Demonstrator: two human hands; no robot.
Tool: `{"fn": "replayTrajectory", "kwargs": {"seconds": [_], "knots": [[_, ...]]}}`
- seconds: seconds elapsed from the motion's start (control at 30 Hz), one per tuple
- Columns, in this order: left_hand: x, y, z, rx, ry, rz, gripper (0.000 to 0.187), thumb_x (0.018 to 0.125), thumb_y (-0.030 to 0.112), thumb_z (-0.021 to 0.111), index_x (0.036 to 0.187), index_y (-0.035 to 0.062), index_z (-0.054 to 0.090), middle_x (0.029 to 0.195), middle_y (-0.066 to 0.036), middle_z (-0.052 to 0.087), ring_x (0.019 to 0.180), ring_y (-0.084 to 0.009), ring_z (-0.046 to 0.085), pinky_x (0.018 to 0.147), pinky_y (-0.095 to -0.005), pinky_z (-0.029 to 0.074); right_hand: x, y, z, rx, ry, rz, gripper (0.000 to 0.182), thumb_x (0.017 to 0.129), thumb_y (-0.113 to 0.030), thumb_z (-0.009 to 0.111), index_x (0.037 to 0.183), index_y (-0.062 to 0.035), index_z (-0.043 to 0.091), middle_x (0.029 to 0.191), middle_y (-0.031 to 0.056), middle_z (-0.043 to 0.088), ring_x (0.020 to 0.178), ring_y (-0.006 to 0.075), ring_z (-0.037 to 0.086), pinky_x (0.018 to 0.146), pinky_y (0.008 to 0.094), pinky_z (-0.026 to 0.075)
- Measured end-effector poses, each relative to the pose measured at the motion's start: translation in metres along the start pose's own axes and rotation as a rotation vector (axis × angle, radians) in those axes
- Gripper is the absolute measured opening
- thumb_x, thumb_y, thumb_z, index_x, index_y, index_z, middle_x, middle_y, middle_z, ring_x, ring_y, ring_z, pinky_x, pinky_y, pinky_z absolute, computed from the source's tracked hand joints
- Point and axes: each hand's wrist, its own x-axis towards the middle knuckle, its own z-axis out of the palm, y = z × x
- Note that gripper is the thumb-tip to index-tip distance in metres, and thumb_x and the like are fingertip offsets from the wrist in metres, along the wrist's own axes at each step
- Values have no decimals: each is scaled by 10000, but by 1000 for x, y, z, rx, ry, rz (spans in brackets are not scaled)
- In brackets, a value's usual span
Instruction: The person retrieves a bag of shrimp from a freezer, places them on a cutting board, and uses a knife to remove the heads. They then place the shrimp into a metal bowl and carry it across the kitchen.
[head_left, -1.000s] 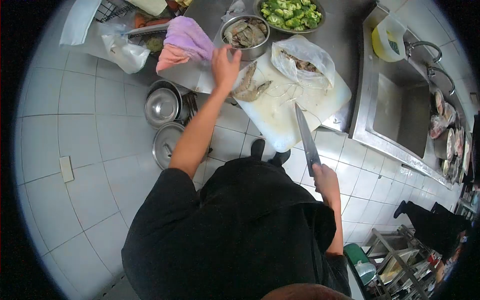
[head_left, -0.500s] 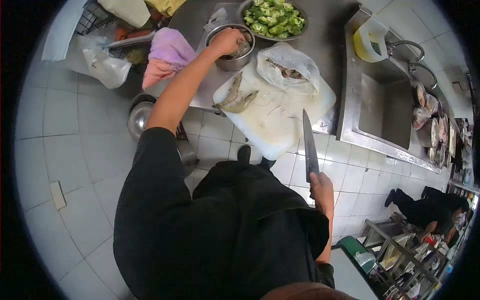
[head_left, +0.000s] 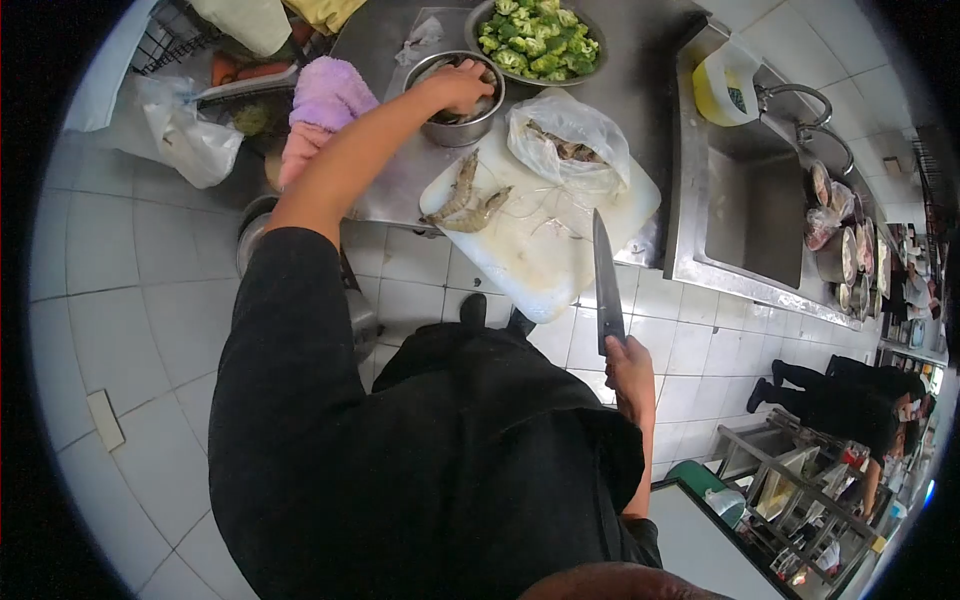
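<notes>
My left hand (head_left: 462, 86) reaches into a round metal bowl (head_left: 455, 132) of shrimp at the counter's edge; its fingertips are hidden among the contents. My right hand (head_left: 630, 370) is wrapped round the handle of a large knife (head_left: 606, 275), whose blade points up towards the white cutting board (head_left: 530, 255). On the board's left part lie shrimp (head_left: 468, 205), with thin feelers scattered to their right. An open clear plastic bag (head_left: 600, 125) with dark shrimp pieces (head_left: 572, 150) rests on the board's upper part.
A metal bowl of cut broccoli (head_left: 540, 40) stands behind the board. To the right is a sink (head_left: 755, 205) with a yellow container (head_left: 725, 85). A purple and pink towel (head_left: 325, 100) hangs at the left. People in dark clothes (head_left: 840, 400) are at the far right.
My left hand has spread and flattened over the bowl's contents. My right hand still holds the knife. The whole view has shifted slightly.
</notes>
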Motion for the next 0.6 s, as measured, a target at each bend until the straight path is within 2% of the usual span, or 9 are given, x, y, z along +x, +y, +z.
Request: {"fn": "replayTrajectory", "kwargs": {"seconds": [0.13, 0.17, 0.27, 0.3, 0.4, 0.5, 0.6], "knots": [[-7, -8, -26, 9, -57, 86, 444, 726, -14, 606, 1139, 148, 616, 1236, -117, 544, 1195, -330, 499, 944, -451, 453, -4, -1, 3, -18, 15, -20, 312, 985, -275, 600, 815, -29, 514, 627, 8, 502, 510, 92, 454, 442, 272, 390], [2, -24, -10, -102, 40, 109, 351, 705, -13, 632, 1032, 103, 578, 1154, -119, 598, 1102, -349, 554, 858, -449, 465, -7, -3, 4, -20, 18, -14, 313, 984, -278, 601, 815, -28, 513, 626, 9, 502, 508, 94, 454, 441, 273, 392], [-6, -37, -13, -295, 135, 40, 337, 695, 8, 653, 1010, 88, 565, 1007, -133, 642, 972, -383, 596, 777, -460, 465, -13, -4, 5, -17, 26, -6, 316, 981, -283, 603, 820, -27, 513, 625, 14, 502, 506, 100, 456, 441, 276, 402], [-6, -42, -9, -325, 238, 93, 349, 701, 57, 727, 1009, 69, 565, 882, -144, 639, 859, -367, 612, 723, -461, 463, -13, 0, 5, -13, 29, -12, 314, 980, -283, 603, 822, -25, 515, 624, 16, 501, 505, 102, 457, 442, 278, 408], [-33, -20, -46, -614, 261, -20, 389, 698, 126, 808, 1008, 60, 582, 859, -132, 632, 827, -308, 615, 717, -429, 469, -6, 9, 5, -24, 22, -27, 309, 976, -281, 602, 835, -16, 529, 626, 25, 507, 510, 109, 475, 448, 286, 427], [-37, -20, -50, -526, 351, -44, 394, 684, 154, 841, 989, 31, 623, 947, -156, 687, 895, -331, 657, 773, -428, 493, -2, 4, 6, -81, 1, -43, 310, 971, -282, 601, 851, -2, 546, 627, 35, 524, 516, 120, 500, 453, 296, 439], [-33, -29, -51, -540, 424, -42, 404, 697, 167, 845, 1001, 43, 610, 859, -113, 630, 811, -251, 605, 716, -389, 470, 6, 4, 5, -99, -19, -72, 320, 969, -290, 599, 863, 9, 558, 632, 44, 542, 519, 132, 516, 454, 304, 443]]}}
